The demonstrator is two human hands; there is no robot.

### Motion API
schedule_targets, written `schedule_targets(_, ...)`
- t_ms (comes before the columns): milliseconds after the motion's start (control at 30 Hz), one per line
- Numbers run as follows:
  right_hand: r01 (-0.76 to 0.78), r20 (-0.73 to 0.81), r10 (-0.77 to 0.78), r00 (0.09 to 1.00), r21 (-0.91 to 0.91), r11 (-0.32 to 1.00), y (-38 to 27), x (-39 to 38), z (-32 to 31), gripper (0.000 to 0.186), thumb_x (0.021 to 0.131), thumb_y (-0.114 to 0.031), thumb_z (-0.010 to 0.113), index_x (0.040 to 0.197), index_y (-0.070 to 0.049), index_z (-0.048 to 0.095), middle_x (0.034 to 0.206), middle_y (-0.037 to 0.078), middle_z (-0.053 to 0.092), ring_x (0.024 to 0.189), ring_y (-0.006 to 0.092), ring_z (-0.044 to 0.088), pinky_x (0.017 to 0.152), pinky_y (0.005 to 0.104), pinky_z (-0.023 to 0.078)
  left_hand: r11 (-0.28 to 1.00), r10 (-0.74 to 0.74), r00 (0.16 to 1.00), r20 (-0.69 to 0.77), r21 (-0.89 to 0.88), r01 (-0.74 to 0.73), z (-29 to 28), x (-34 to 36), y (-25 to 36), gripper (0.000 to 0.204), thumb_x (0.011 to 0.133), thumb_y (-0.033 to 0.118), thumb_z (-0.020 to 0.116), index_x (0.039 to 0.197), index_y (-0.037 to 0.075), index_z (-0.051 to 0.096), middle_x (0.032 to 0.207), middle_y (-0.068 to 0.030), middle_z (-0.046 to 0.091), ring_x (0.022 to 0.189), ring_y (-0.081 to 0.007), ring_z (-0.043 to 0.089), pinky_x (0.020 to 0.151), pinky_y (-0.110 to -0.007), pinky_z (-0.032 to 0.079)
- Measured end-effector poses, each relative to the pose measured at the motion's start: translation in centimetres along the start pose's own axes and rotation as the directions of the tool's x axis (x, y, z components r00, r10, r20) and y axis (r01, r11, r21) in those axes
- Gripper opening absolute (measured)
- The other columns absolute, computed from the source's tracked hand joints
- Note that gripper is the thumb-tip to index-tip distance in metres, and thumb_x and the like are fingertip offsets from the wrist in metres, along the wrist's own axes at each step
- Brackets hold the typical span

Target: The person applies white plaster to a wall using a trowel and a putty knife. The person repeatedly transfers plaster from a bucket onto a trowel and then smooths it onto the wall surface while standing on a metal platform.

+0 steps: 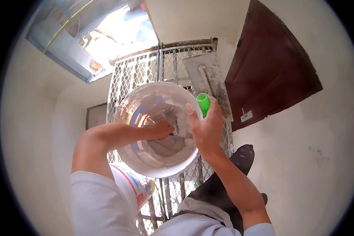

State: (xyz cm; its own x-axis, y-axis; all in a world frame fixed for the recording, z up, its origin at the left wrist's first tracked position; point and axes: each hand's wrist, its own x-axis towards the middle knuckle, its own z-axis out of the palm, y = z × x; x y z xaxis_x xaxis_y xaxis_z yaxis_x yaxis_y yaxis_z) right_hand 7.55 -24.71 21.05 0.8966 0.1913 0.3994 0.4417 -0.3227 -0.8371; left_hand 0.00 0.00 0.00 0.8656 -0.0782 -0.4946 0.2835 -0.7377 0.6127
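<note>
A large white bucket [161,169] stands in front of me, its inner wall smeared with wet white plaster or putty [177,147]. My left hand [161,129] reaches down into it, fingers closed near a greyish tool-like shape I cannot make out. At the right rim, my right hand [208,131] is closed around a green handle [203,103] with a hollow end. Whatever the handle joins is hidden by the hand. Beyond that hand, a flat grey plastering trowel [204,76] lies on the mesh platform, crusted with plaster.
The metal mesh platform [129,72] holds the bucket. A second, printed bucket [131,185] is beside my left arm. A dark red door [271,67] is in the right wall, a bright window opening [118,33] at the upper left. My dark-clad leg [228,181] is at lower right.
</note>
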Motion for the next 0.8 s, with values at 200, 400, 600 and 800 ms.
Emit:
schedule_targets(200,0.005,-0.094,-0.004,0.996,0.011,1.000,1.5,-0.4,-1.2,0.034,0.088,-0.020,0.072,0.113,-0.002,0.058,0.099,0.018,0.064,0.094,0.0388,0.060,0.082,0.0465,0.048,0.967,0.217,0.972,0.090,0.115,-0.226,-5.0,-4.5,7.3,0.034,0.085,0.029,0.056,0.076,-0.004,0.063,0.064,-0.0170,0.062,0.062,-0.0286,0.064,0.061,-0.043,0.049)
schedule_targets(400,0.028,-0.135,-0.049,0.990,-0.155,0.988,4.5,-0.6,-7.9,0.030,0.088,-0.013,0.069,0.114,-0.002,0.060,0.097,0.018,0.065,0.088,0.0386,0.064,0.077,0.0444,0.051,0.996,0.060,0.981,-0.182,0.074,-0.048,-9.6,-11.6,13.1,0.034,0.082,0.030,0.059,0.084,-0.004,0.062,0.070,-0.0197,0.062,0.067,-0.0352,0.061,0.067,-0.046,0.048)
schedule_targets(600,-0.630,0.329,0.538,0.776,0.414,0.657,8.2,-3.1,-18.1,0.026,0.093,-0.018,0.067,0.113,-0.003,0.060,0.096,0.009,0.068,0.082,0.0205,0.067,0.070,0.0377,0.055,0.973,0.078,0.885,-0.459,0.228,0.033,-14.2,-17.8,21.2,0.025,0.083,0.019,0.061,0.089,-0.006,0.061,0.070,-0.0173,0.061,0.066,-0.0245,0.061,0.065,-0.041,0.047)
schedule_targets(800,-0.582,0.574,0.278,0.770,0.811,-0.063,6.5,-8.7,-19.6,0.031,0.098,-0.020,0.063,0.122,-0.001,0.062,0.123,0.011,0.065,0.104,0.0188,0.068,0.085,0.0354,0.059,0.945,0.327,0.806,-0.494,0.173,-0.278,-11.4,-20.4,33.5,0.017,0.088,0.005,0.060,0.102,-0.003,0.066,0.081,-0.0103,0.066,0.065,-0.0120,0.057,0.060,-0.031,0.045)
